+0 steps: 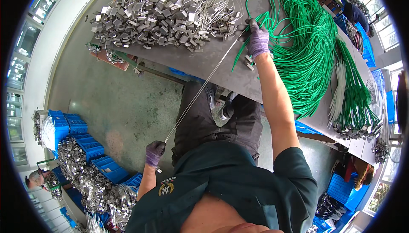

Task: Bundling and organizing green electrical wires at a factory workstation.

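My left hand (154, 153), in a purple glove with dark fingertips, is closed on the lower end of a thin silver wire (200, 89), low and left beside my thigh. A small metal piece shows just under that hand. The wire, doubled along part of its length, runs taut up to the table. There my right hand (259, 40), gloved alike, is closed around its other end at the edge of loose green cables (272, 17). A few small metal blocks (249, 62) lie just below the right hand. What exactly sits between its fingertips is partly hidden.
A big heap of small metal blocks with thin wires (157, 15) covers the table's far left. A thick bundle of green cables (311, 58) lies on the right. Blue crates (108, 167) and more metal pieces (81, 164) stand at lower left. The grey table (204, 64) edge crosses before my legs.
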Demonstrator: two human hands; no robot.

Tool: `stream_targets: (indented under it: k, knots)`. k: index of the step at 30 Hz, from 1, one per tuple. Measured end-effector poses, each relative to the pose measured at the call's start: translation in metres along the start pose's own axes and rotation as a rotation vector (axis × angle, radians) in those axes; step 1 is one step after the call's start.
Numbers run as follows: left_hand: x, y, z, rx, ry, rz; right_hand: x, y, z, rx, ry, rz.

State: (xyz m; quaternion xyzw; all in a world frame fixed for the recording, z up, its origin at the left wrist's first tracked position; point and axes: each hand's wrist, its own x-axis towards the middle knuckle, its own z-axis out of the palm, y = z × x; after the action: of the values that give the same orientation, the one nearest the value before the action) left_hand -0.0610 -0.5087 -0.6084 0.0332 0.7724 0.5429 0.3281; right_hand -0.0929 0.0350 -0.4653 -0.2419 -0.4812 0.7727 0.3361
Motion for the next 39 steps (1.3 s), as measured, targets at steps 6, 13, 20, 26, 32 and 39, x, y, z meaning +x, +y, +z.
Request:
stream_targets:
  k: [6, 13, 20, 26, 32, 39]
  knots:
    - [0.001, 0.0, 0.001, -0.011, -0.053, 0.021, -0.003, 0.011, 0.0, -0.062, -0.018, -0.006]
    - [0.006, -0.003, 0.006, -0.098, -0.105, -0.052, 0.0, 0.015, -0.008, -0.038, -0.054, -0.036]
    - [0.007, 0.003, 0.011, -0.136, -0.135, -0.06, -0.006, 0.017, -0.011, -0.038, -0.102, -0.059]
    - [0.012, 0.022, 0.029, -0.092, -0.139, -0.035, -0.023, 0.036, -0.002, -0.054, -0.168, 0.126]
    - [0.025, 0.068, 0.056, -0.059, -0.093, 0.028, -0.062, 0.084, 0.007, 0.041, -0.23, 0.241]
    - [0.04, 0.086, 0.07, -0.034, -0.097, 0.044, -0.042, 0.063, -0.019, -0.44, -0.247, -0.164]
